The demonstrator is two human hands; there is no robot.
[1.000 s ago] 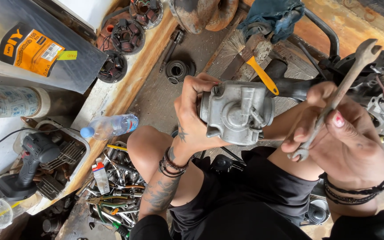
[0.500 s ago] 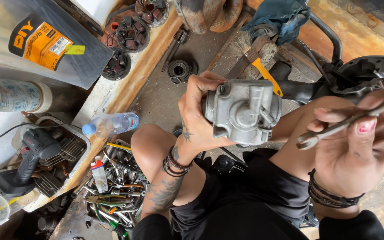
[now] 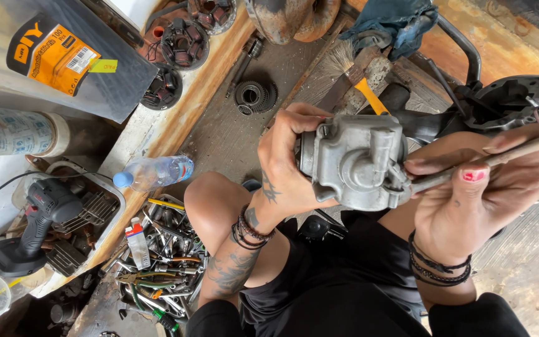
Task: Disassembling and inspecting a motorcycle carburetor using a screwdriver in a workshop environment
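Note:
My left hand [image 3: 291,165] grips a grey cast-metal engine part [image 3: 354,159] from its left side, holding it above my lap. My right hand [image 3: 475,196] holds a long metal wrench [image 3: 500,156], whose near end meets the lower right corner of the part. The wrench lies almost level, running off toward the right edge. Both wrists wear dark bead bracelets. My bare knee [image 3: 210,206] is just below the left hand.
A heap of hand tools [image 3: 160,262] lies on the floor at lower left. Beside it are a clear water bottle [image 3: 151,173] and a cordless drill [image 3: 29,228] in a tray. A yellow-handled brush [image 3: 357,72], a gear [image 3: 255,97] and engine pieces [image 3: 506,103] lie beyond.
My right hand has swung the wrench down from a raised slant to nearly level, bringing its end against the part. The left hand has kept its hold.

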